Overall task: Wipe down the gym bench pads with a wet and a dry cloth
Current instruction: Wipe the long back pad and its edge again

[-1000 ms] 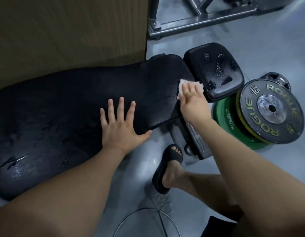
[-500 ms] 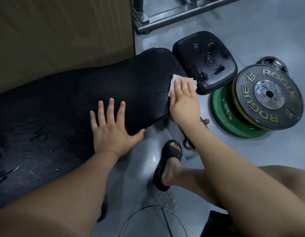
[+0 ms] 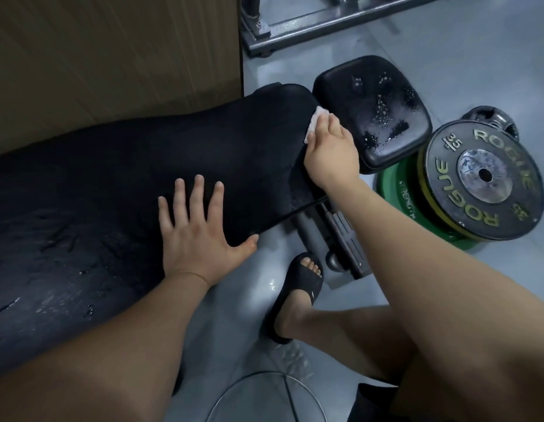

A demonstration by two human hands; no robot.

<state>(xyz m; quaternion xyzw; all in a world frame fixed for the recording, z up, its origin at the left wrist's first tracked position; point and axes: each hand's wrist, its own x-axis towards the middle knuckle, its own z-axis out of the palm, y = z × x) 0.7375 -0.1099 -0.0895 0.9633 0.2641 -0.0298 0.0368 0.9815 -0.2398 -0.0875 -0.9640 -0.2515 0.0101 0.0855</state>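
Right hand (image 3: 331,150) has slid the white cloth (image 3: 314,121) to the end edge of the back pad (image 3: 173,153), fingers pressing flat; left hand (image 3: 197,236), splayed open, braces.

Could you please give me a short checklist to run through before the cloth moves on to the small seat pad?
1. Cloth in hand: ok. The right hand presses the white cloth against the end of the back pad.
2. Bench braced: ok. The left hand lies flat on the back pad.
3. Seat pad dry: not ok. Droplets and wet patches show on it.
4. Back pad dry all over: not ok. Wet streaks show at its left end.
5. Wet or dry cloth: cannot tell.
6. Room beside the seat pad: not ok. The Rogue plate, stacked on a green plate, lies close beside it.
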